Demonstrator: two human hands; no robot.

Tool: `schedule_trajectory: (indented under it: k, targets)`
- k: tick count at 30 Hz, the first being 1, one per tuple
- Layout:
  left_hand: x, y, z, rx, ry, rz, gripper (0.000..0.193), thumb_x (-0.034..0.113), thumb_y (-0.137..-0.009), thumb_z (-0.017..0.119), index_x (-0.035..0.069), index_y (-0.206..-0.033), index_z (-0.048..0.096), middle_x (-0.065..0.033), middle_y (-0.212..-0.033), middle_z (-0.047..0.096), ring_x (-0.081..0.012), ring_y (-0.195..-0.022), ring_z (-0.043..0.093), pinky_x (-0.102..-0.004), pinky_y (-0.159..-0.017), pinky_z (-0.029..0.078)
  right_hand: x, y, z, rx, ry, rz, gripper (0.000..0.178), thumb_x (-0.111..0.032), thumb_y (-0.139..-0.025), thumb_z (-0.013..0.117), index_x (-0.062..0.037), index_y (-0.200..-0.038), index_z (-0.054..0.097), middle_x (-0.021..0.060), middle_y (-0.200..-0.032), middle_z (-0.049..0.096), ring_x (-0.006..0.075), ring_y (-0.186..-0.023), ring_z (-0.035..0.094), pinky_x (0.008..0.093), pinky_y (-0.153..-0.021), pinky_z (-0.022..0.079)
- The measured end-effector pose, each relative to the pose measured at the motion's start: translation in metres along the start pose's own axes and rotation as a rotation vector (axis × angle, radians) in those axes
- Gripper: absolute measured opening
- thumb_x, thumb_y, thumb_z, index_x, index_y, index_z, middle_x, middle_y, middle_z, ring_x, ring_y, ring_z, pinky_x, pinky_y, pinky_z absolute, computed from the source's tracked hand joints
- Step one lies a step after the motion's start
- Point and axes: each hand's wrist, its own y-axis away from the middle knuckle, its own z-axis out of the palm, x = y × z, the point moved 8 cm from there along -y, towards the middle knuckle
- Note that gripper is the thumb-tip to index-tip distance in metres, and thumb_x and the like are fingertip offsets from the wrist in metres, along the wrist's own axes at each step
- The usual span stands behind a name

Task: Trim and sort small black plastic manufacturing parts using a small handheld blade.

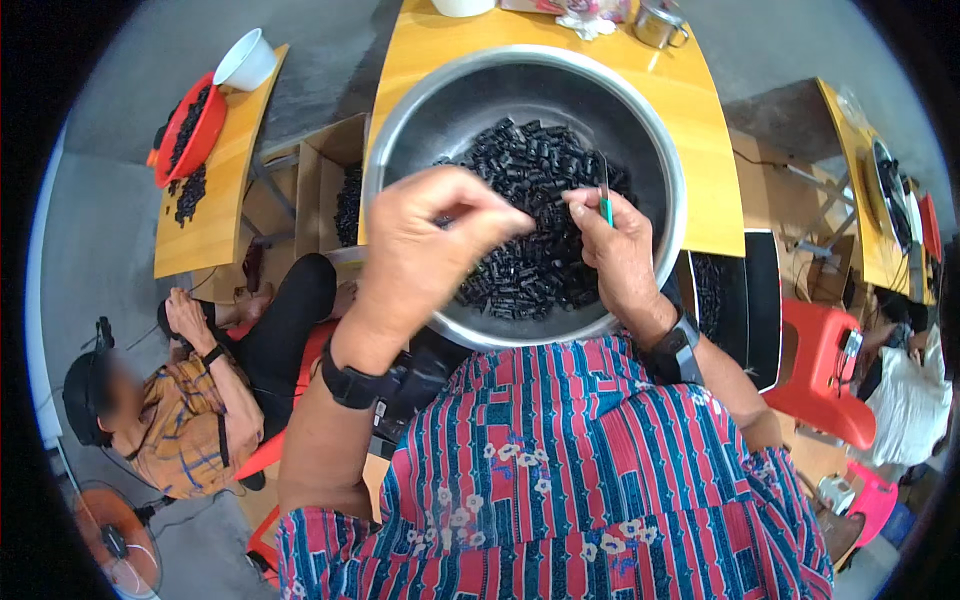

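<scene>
Now: yellow table (715, 195), upper centre of frame. Metal basin (440, 120) overlapping its near part; heap of small black pieces (530, 262) inside, mid-frame. Your left hand (430, 235), left of centre, is blurred, so I cannot tell how its fingers grip. Your right hand (622, 245), right of centre, clasps a green-handled blade (606, 209), thin end pointing up-frame.

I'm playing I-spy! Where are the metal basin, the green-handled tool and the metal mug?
Metal basin (450, 100), head view: its inner wall.
Green-handled tool (606, 210), head view: its handle.
Metal mug (655, 27), head view: its side.
</scene>
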Motion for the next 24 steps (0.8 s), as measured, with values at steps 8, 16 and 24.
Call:
schedule_trajectory:
  k: [8, 16, 24]
  targets:
    - [-0.064, 0.018, 0.029, -0.027, -0.465, 0.032, 0.032, -0.005, -0.072, 0.066, 0.006, -0.102, 0.062, -0.0122, -0.096, 0.056, -0.0281, -0.089, 0.058, -0.0361, -0.082, 0.048, 0.004, 0.002, -0.01, 0.016, -0.122, 0.064, 0.011, -0.011, -0.09, 0.06, -0.0093, -0.098, 0.068, -0.0093, -0.067, 0.052, -0.0004, -0.051, 0.038, 0.0174, -0.043, 0.028]
    - [-0.079, 0.016, 0.062, -0.142, -0.558, 0.041, 0.026, 0.008, -0.07, 0.071, 0.007, -0.096, 0.066, -0.0106, -0.096, 0.056, -0.0306, -0.095, 0.056, -0.0399, -0.084, 0.047, 0.006, 0.004, -0.001, -0.055, -0.093, 0.097, 0.01, -0.011, -0.09, 0.061, -0.0086, -0.096, 0.068, -0.0094, -0.068, 0.052, -0.0008, -0.053, 0.038, 0.0168, -0.045, 0.028]
    - [-0.085, 0.007, 0.082, -0.245, -0.658, -0.008, 0.016, 0.01, -0.072, 0.069, 0.008, -0.088, 0.07, -0.008, -0.091, 0.058, -0.0286, -0.092, 0.058, -0.0399, -0.081, 0.049, 0.008, 0.006, 0.005, -0.133, -0.021, 0.109, 0.011, -0.012, -0.09, 0.061, -0.0082, -0.096, 0.069, -0.0104, -0.069, 0.053, -0.0015, -0.054, 0.036, 0.017, -0.047, 0.027]
